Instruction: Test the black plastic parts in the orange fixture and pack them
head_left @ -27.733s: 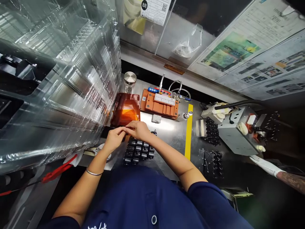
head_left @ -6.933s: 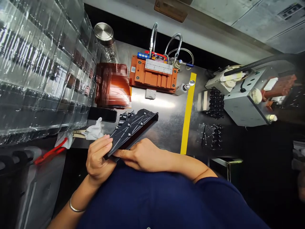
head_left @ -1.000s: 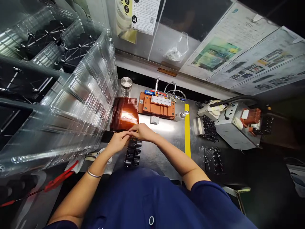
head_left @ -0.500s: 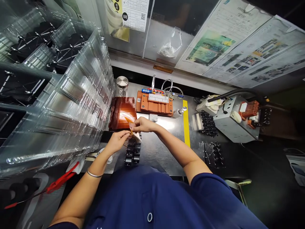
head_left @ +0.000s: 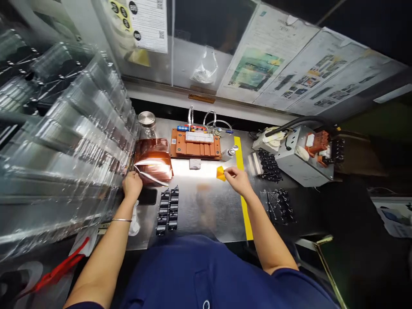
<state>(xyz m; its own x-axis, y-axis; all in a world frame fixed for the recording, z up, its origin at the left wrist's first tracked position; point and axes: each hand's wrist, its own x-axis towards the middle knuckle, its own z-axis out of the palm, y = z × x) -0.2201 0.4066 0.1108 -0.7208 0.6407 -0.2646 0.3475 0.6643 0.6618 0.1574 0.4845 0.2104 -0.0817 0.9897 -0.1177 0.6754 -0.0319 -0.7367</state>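
Observation:
My right hand (head_left: 237, 179) pinches a small orange-yellow film piece (head_left: 220, 173) above the steel table, left of the yellow tape strip. At the left, my left hand (head_left: 132, 183) is closed on the edge of a clear sheet (head_left: 149, 173), which lies slanted over the front of a stack of reddish-brown film sheets (head_left: 154, 150). Two rows of black parts (head_left: 168, 210) lie side by side on the table between my hands. Behind them stands an orange fixture (head_left: 196, 148) with a white ruled plate on it.
Tall stacks of clear trays (head_left: 80, 128) rise at the left. A jar (head_left: 147, 122) and a small bottle (head_left: 228, 154) flank the fixture. Yellow tape (head_left: 243, 193) crosses the table. More black parts (head_left: 272, 165) and a grey machine (head_left: 305, 159) stand right.
My hands have moved apart, the right one rightward with the orange-yellow piece, the left one leftward with the clear sheet. The black part rows are now uncovered. The view has shifted.

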